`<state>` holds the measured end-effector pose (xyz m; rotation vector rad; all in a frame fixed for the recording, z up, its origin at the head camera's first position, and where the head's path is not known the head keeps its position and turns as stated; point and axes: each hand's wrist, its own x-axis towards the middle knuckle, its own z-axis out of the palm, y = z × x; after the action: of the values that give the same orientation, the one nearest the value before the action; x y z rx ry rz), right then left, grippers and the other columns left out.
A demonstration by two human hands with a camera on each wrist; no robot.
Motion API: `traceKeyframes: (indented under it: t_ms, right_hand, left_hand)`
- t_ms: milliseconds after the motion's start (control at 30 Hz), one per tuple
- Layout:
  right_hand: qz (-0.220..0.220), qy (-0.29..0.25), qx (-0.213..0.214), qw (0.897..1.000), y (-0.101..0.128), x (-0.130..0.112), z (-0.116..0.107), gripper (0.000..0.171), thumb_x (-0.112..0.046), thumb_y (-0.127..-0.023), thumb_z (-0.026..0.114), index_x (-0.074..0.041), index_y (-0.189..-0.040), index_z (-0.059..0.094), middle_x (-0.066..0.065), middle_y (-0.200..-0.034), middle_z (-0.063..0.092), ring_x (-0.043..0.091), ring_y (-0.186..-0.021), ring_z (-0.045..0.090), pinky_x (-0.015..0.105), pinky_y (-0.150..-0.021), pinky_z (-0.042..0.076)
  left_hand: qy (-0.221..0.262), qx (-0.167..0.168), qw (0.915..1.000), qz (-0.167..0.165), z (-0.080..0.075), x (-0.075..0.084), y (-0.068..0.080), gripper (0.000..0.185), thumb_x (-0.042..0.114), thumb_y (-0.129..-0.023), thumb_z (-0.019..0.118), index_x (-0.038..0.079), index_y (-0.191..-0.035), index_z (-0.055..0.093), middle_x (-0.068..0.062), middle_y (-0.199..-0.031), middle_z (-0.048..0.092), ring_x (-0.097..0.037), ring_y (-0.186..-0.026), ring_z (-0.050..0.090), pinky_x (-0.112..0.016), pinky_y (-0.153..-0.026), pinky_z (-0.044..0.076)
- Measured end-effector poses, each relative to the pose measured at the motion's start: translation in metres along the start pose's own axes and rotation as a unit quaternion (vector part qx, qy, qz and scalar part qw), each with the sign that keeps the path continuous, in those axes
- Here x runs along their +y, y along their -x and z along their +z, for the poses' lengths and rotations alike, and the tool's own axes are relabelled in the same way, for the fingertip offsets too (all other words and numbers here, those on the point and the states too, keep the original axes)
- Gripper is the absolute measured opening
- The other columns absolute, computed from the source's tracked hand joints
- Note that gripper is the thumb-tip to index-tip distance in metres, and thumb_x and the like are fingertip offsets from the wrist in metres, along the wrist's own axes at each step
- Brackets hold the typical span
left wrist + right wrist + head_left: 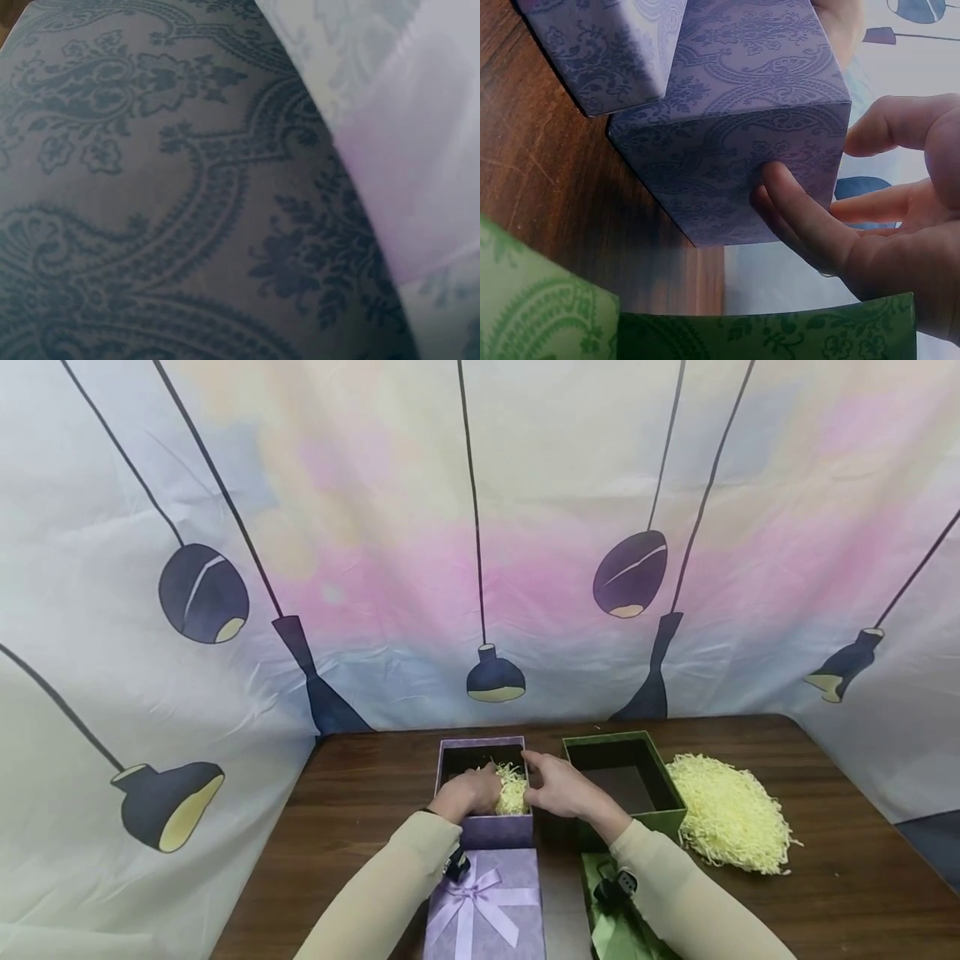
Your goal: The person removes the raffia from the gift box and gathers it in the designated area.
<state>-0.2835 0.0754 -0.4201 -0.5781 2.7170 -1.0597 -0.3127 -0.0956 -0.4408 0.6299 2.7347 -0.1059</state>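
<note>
An open purple box point(483, 831) stands at the table's middle, with yellow shredded paper point(513, 792) inside. My left hand point(474, 792) reaches into it, fingers curled down into the paper. My right hand point(555, 787) rests at the box's right wall, index finger stretched over the rim. In the right wrist view the right hand point(885, 225) lays its fingers point(799, 214) flat on the outside of the purple box point(742, 127). The left wrist view shows only the purple lid point(150, 187) and its ribbon point(405, 150), very close.
An open green box point(626, 777) stands right of the purple one, with a loose pile of shredded paper point(731, 814) beyond it. The purple lid point(487, 906) with a bow and a green lid point(611, 918) lie near me. A printed curtain point(480, 527) backs the table point(360, 793).
</note>
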Motion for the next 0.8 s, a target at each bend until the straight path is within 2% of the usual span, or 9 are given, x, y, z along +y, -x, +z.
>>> traceKeyframes:
  t_ms: [100, 233, 333, 500, 700, 800]
  right_hand:
    - [0.002, 0.003, -0.001, 1.0, 0.0004, -0.0014, -0.0005, 0.07, -0.006, -0.08, 0.064, 0.004, -0.145, 0.04, 0.021, -0.136, 0.055, 0.019, -0.092, 0.059, 0.029, -0.06, 0.043]
    - [0.001, 0.003, 0.004, 1.0, 0.0012, -0.0018, 0.0001, 0.07, -0.006, -0.079, 0.064, 0.005, -0.144, 0.041, 0.021, -0.136, 0.056, 0.02, -0.099, 0.063, 0.028, -0.063, 0.046]
    - [-0.001, 0.004, 0.008, 1.0, 0.0015, -0.0016, 0.0006, 0.07, -0.006, -0.078, 0.065, 0.006, -0.144, 0.041, 0.021, -0.135, 0.056, 0.021, -0.104, 0.064, 0.028, -0.066, 0.047]
    - [-0.002, 0.005, 0.007, 1.0, 0.0006, -0.0004, 0.001, 0.071, -0.006, -0.078, 0.064, 0.006, -0.144, 0.04, 0.022, -0.135, 0.056, 0.018, -0.098, 0.062, 0.029, -0.063, 0.045]
    - [-0.003, 0.009, 0.006, 1.0, -0.0008, 0.0002, 0.0012, 0.071, -0.006, -0.078, 0.064, 0.006, -0.144, 0.04, 0.021, -0.137, 0.054, 0.019, -0.103, 0.063, 0.028, -0.064, 0.045]
    - [-0.004, 0.017, 0.005, 1.0, -0.0006, 0.0, 0.0013, 0.071, -0.007, -0.078, 0.064, 0.006, -0.144, 0.041, 0.02, -0.136, 0.055, 0.018, -0.099, 0.062, 0.029, -0.065, 0.045]
  left_hand:
    - [0.008, 0.004, 0.9999, 0.006, -0.0008, -0.0005, 0.0007, 0.035, 0.014, -0.083, 0.071, 0.009, -0.117, 0.07, -0.018, -0.147, 0.044, -0.038, -0.107, 0.061, -0.043, -0.086, 0.054]
    - [0.019, 0.009, 0.9997, 0.01, 0.0001, -0.0011, 0.0023, 0.037, 0.013, -0.082, 0.071, 0.01, -0.119, 0.07, -0.018, -0.147, 0.044, -0.04, -0.111, 0.059, -0.045, -0.089, 0.053]
    - [0.018, 0.016, 0.9996, 0.017, 0.0008, -0.0016, 0.0026, 0.034, 0.013, -0.082, 0.07, 0.009, -0.115, 0.071, -0.018, -0.144, 0.047, -0.04, -0.111, 0.059, -0.045, -0.089, 0.053]
    - [0.005, 0.027, 0.9992, 0.029, -0.0004, -0.0025, 0.0032, 0.029, 0.016, -0.082, 0.07, 0.008, -0.11, 0.072, -0.017, -0.136, 0.054, -0.034, -0.106, 0.062, -0.042, -0.087, 0.054]
    - [0.006, 0.034, 0.9992, 0.021, -0.0024, -0.005, 0.0037, 0.03, 0.02, -0.081, 0.073, 0.009, -0.109, 0.073, -0.014, -0.135, 0.055, -0.034, -0.102, 0.063, -0.042, -0.083, 0.055]
    - [0.01, 0.031, 0.9993, 0.018, -0.0016, -0.0057, 0.0039, 0.029, 0.019, -0.081, 0.073, 0.01, -0.108, 0.073, -0.013, -0.137, 0.053, -0.035, -0.103, 0.063, -0.043, -0.082, 0.055]
